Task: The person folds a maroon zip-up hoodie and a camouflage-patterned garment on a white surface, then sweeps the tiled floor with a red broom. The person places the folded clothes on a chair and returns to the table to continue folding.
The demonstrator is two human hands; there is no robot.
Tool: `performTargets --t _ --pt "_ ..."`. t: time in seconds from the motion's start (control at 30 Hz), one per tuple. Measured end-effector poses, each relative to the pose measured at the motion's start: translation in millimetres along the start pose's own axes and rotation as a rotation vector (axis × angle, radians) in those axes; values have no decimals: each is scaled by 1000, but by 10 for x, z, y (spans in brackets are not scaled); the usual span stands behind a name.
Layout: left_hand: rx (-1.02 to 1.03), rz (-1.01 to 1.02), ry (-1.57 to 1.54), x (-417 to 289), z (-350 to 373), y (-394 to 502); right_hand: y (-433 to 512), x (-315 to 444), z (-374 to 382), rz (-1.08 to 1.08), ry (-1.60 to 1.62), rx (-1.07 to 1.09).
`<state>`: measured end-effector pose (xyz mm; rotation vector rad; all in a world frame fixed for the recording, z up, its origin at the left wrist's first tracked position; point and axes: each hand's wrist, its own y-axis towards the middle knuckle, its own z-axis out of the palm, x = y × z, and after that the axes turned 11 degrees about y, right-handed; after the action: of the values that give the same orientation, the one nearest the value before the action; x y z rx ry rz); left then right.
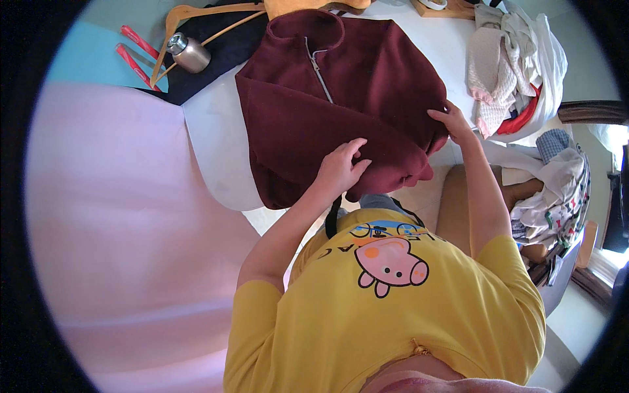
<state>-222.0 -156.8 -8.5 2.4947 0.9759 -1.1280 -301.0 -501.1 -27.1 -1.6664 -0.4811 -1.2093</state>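
Note:
A maroon quarter-zip pullover lies on the white table, collar away from me and hem over the near edge. Its short zipper is partly undone at the neck. The left sleeve is laid diagonally across the front towards the lower right. My left hand is over this sleeve, fingers apart, gripping no cloth. At the garment's right side, my right hand has its thumb on top of the fabric and its other fingers partly hidden behind the edge.
A wooden hanger and a metal flask rest on dark cloth at the far left, near two red wrapped sticks. A plastic bag of clothes stands at the right. More clothes are heaped beside me, near a brown seat.

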Motion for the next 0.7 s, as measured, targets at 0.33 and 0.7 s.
performTargets --t 0.33,0.7 --pt "-131 -121 -376 -133 -89 797 -570 590 898 -138 91 280" --pt "-308 -261 -397 -150 -473 869 -1018 498 1734 -558 -437 304"
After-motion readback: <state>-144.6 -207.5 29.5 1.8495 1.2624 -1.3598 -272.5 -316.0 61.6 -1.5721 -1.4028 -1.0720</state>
